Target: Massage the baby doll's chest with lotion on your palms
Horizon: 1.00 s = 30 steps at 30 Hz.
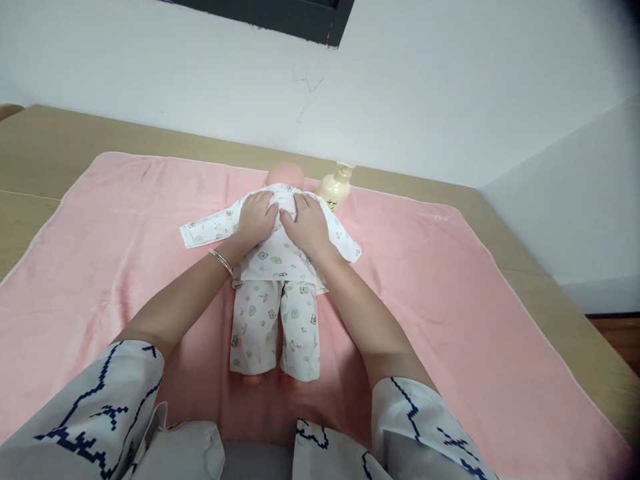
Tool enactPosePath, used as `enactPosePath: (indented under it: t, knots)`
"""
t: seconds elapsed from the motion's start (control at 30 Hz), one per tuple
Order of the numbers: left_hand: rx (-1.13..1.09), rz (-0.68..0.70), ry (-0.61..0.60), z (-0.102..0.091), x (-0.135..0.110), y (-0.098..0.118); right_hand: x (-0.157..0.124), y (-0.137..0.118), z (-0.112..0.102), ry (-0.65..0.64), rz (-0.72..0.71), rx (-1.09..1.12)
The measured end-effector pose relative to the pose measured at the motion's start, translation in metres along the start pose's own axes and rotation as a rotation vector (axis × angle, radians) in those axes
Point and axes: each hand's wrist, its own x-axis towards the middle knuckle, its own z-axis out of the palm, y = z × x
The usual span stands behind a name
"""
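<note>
A baby doll (274,313) in white printed pyjamas lies on a pink blanket (450,300), head away from me, feet toward me. My left hand (256,217) lies flat on the upper part of the doll's top, fingers stretched toward its head (285,175). My right hand (309,223) lies flat beside it on the same part of the top, fingers spread. Both hands press on the cloth and hold nothing. A thin bracelet (221,261) sits on my left wrist.
A cream pump bottle (336,187) stands just right of the doll's head, close to my right hand. The blanket covers a wooden table (45,143) set against a white wall. The table's right edge runs diagonally at the far right.
</note>
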Motion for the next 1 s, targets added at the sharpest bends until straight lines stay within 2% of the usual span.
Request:
enactPosePath:
  t: [0.13, 0.3, 0.4, 0.53, 0.63, 0.77, 0.9, 1.0]
  knots:
    - [0.023, 0.026, -0.023, -0.001, 0.000, -0.004, 0.005, 0.009, 0.000, -0.111, -0.078, 0.015]
    - [0.029, 0.082, -0.033, -0.003, -0.002, -0.001, 0.006, 0.009, -0.002, -0.214, -0.081, -0.035]
    - [0.001, 0.086, 0.029, -0.004, -0.006, 0.002, 0.001, -0.001, -0.006, -0.196, -0.052, -0.073]
    - [0.048, 0.063, 0.174, -0.004, -0.014, 0.007, -0.011, -0.019, -0.009, -0.117, 0.059, -0.164]
    - [0.069, 0.028, 0.238, -0.004, -0.017, 0.009, -0.013, -0.024, -0.009, -0.096, 0.079, -0.160]
    - [0.047, -0.032, 0.193, -0.005, -0.015, 0.012, -0.006, -0.014, -0.008, -0.091, 0.097, -0.070]
    - [0.085, -0.083, 0.129, -0.007, -0.012, 0.014, 0.002, 0.001, -0.003, -0.128, 0.024, -0.034]
    - [0.082, -0.044, 0.086, -0.005, -0.009, 0.011, 0.006, 0.007, 0.000, -0.186, -0.026, -0.026]
